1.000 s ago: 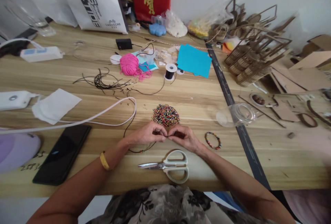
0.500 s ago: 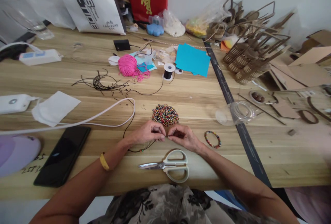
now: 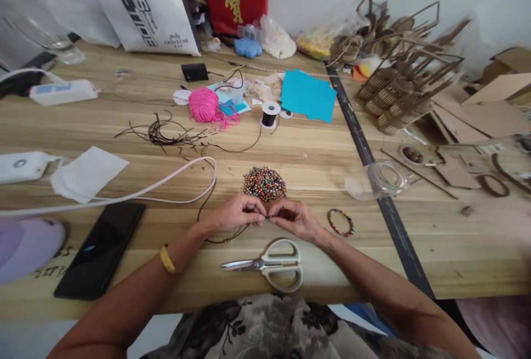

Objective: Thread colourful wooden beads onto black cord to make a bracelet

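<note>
My left hand [image 3: 240, 212] pinches the end of a thin black cord [image 3: 237, 233], which loops below the wrist with a few small coloured beads [image 3: 226, 240] on it. Fingertip to fingertip with it, my right hand [image 3: 295, 219] is closed in a pinch on a tiny dark bead [image 3: 269, 217], mostly covered by the fingers. Just beyond both hands lies a pile of multicoloured beads [image 3: 264, 183]. A finished-looking bead bracelet [image 3: 341, 222] rests right of my right hand. Scissors [image 3: 265, 264] with pale handles lie below the hands.
A spool of black cord [image 3: 269, 118], pink yarn [image 3: 204, 105] and blue sheets [image 3: 309, 95] are farther back. At left are a phone [image 3: 100, 251] and a white cable [image 3: 166, 181]. A clear plastic cup [image 3: 375, 180] lies to the right, near brown baskets [image 3: 398, 99].
Both hands hold almost the same pose, fingertips still together at the cord end. The view has shifted very slightly.
</note>
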`<move>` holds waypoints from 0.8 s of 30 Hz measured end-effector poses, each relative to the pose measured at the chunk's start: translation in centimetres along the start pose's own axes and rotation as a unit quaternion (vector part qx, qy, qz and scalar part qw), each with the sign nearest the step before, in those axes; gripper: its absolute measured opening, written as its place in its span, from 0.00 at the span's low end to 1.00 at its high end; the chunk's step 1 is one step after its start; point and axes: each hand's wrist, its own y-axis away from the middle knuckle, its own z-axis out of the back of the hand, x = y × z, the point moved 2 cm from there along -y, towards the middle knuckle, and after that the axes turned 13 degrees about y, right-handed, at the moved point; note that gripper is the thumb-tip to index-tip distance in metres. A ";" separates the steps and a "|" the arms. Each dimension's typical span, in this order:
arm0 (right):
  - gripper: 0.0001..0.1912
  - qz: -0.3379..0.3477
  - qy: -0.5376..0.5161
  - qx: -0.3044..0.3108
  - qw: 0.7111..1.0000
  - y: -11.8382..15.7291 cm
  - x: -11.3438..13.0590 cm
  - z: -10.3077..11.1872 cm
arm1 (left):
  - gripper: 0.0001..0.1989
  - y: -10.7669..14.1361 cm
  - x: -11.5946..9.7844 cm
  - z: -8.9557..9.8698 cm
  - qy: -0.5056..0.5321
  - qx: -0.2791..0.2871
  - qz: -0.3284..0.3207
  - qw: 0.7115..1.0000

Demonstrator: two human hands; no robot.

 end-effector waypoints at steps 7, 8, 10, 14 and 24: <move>0.11 0.014 -0.001 -0.006 1.000 0.0 -0.1 0.0 | 0.10 0.0 0.0 0.0 -0.023 -0.003 -0.002 1.000; 0.11 0.017 0.000 -0.008 1.000 0.0 -0.1 0.1 | 0.10 0.0 -0.1 -0.1 -0.034 -0.003 -0.006 0.999; 0.11 0.021 -0.001 -0.009 1.000 0.0 0.0 0.1 | 0.09 0.0 -0.2 -0.2 -0.053 -0.005 -0.014 0.998; 0.11 0.018 -0.001 -0.008 1.000 0.0 -0.1 0.1 | 0.09 0.0 -0.4 -0.4 -0.051 -0.005 -0.015 0.999; 0.09 0.013 -0.008 -0.013 1.000 0.0 -0.1 0.1 | 0.11 0.1 -0.5 -0.1 -0.021 0.007 0.016 1.000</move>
